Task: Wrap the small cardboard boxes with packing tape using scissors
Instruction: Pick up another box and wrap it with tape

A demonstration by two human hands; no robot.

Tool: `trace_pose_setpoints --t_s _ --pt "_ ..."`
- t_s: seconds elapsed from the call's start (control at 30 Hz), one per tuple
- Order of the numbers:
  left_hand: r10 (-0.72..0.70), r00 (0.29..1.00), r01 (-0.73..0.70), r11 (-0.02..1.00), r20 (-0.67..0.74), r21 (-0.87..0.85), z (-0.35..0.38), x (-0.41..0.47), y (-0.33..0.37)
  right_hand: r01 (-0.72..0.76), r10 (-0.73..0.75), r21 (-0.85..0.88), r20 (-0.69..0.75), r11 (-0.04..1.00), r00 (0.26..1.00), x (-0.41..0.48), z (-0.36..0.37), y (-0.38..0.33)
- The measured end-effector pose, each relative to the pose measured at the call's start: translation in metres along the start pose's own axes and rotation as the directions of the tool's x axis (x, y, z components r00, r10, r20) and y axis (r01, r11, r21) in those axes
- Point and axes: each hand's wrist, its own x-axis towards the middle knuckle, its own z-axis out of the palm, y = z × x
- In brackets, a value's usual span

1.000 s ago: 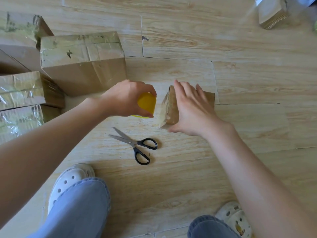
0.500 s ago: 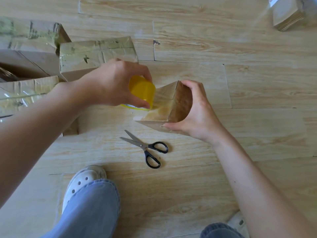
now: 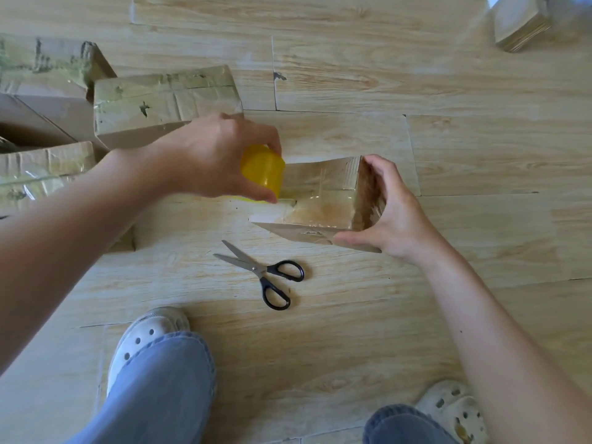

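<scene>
The box is at frame centre, its left edge touching the tape roll, its near edge just above the scissors; bare floor opens to the right and above; wrapped boxes crowd the upper left; the left hand grips the roll from above; the right hand clasps the box's right end, thumb on the near edge; pale wood-look planks; a flat stack lies upper right.

Yellow tape roll; brown cardboard box; black-handled scissors; pale wood-grain floor; blue jeans.
</scene>
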Motion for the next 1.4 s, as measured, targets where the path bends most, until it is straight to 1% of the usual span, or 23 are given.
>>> trace_pose_setpoints --t_s 0.07,0.13,0.2,0.33,0.4,0.47,0.57,0.63,0.7,0.77,0.8,0.83,0.93,1.0,1.03,1.1,1.13,1.17,1.2,1.27,1.3,1.33,1.4 --pt "-0.001 1.0 0.0 0.991 0.01 0.13 0.002 0.004 0.0 -0.025 0.025 0.006 -0.007 1.0 1.0 0.005 -0.001 0.002" --pt "-0.008 1.0 0.012 0.985 -0.026 0.172 0.001 0.007 0.0 -0.029 0.029 0.018 -0.006 0.999 1.0 0.011 -0.002 0.006" --pt "0.005 0.999 0.001 0.987 -0.032 0.162 0.002 0.013 0.004 -0.047 0.046 0.057 0.006 0.997 0.999 0.013 -0.002 0.014" --pt "0.032 0.999 -0.037 0.988 0.037 0.151 0.012 0.022 0.011 -0.075 0.075 0.1 0.012 0.992 0.997 0.015 0.008 0.035" --pt "0.042 0.998 -0.047 0.99 0.04 0.136 0.015 0.026 0.012 -0.079 0.08 0.112 -0.003 0.991 0.997 0.015 0.014 0.04" --pt "0.05 0.998 -0.053 0.988 0.027 0.142 0.015 0.029 0.013 -0.093 0.098 0.119 -0.038 0.988 0.994 0.013 0.021 0.04" --pt "0.058 0.998 -0.061 0.981 0.021 0.185 0.017 0.034 0.016 -0.152 0.165 0.094 -0.138 0.984 0.977 0.002 0.035 0.039" --pt "0.064 0.998 -0.067 0.977 0.017 0.201 0.02 0.035 0.019 -0.212 0.218 0.049 -0.213 0.976 0.953 -0.009 0.049 0.038" --pt "0.067 0.998 -0.068 0.977 0.012 0.2 0.021 0.037 0.02 -0.237 0.196 -0.091 -0.325 0.967 0.925 -0.023 0.065 0.037" --pt "0.074 0.997 -0.074 0.978 0.004 0.193 0.022 0.039 0.02 -0.227 0.08 -0.272 -0.462 0.935 0.883 -0.038 0.083 0.037" --pt "0.074 0.997 -0.073 0.978 0.003 0.193 0.022 0.04 0.02 -0.217 0.009 -0.341 -0.521 0.915 0.854 -0.043 0.092 0.037" --pt "0.071 0.997 -0.071 0.979 0.004 0.193 0.022 0.041 0.021 -0.202 -0.042 -0.371 -0.555 0.907 0.83 -0.048 0.1 0.037" --pt "0.068 0.998 -0.068 0.978 0.005 0.198 0.024 0.042 0.023 -0.138 -0.073 -0.31 -0.582 0.941 0.81 -0.055 0.118 0.037" --pt "0.064 0.998 -0.063 0.977 0.002 0.204 0.024 0.041 0.026 -0.136 -0.048 -0.246 -0.62 0.96 0.783 -0.057 0.129 0.036" --pt "0.063 0.998 -0.063 0.977 0.005 0.205 0.024 0.041 0.027 -0.162 0.007 -0.177 -0.654 0.971 0.756 -0.057 0.135 0.035" --pt "0.067 0.998 -0.068 0.974 0.013 0.217 0.026 0.041 0.031 -0.257 0.211 0.038 -0.694 0.966 0.688 -0.058 0.147 0.03" --pt "0.067 0.998 -0.068 0.972 0.013 0.226 0.026 0.042 0.033 -0.3 0.299 0.119 -0.677 0.946 0.673 -0.058 0.153 0.028" --pt "0.065 0.998 -0.066 0.97 0.011 0.232 0.026 0.043 0.034 -0.328 0.338 0.14 -0.641 0.934 0.689 -0.06 0.158 0.027" --pt "0.062 0.998 -0.062 0.97 0.006 0.234 0.026 0.044 0.035 -0.325 0.312 0.088 -0.594 0.942 0.742 -0.061 0.162 0.027" --pt "0.057 0.998 -0.055 0.972 -0.002 0.229 0.027 0.045 0.035 -0.232 0.14 -0.158 -0.445 0.96 0.885 -0.065 0.168 0.029" --pt "0.054 0.999 -0.052 0.973 -0.005 0.224 0.027 0.046 0.034 -0.171 0.072 -0.286 -0.326 0.943 0.942 -0.067 0.171 0.031" --pt "0.05 0.999 -0.047 0.975 -0.007 0.219 0.027 0.046 0.033 -0.117 0.039 -0.384 -0.203 0.916 0.978 -0.067 0.174 0.033" --pt "0.037 0.999 -0.035 0.977 -0.008 0.211 0.026 0.046 0.032 -0.038 0.03 -0.51 -0.024 0.859 0.999 -0.064 0.178 0.038"
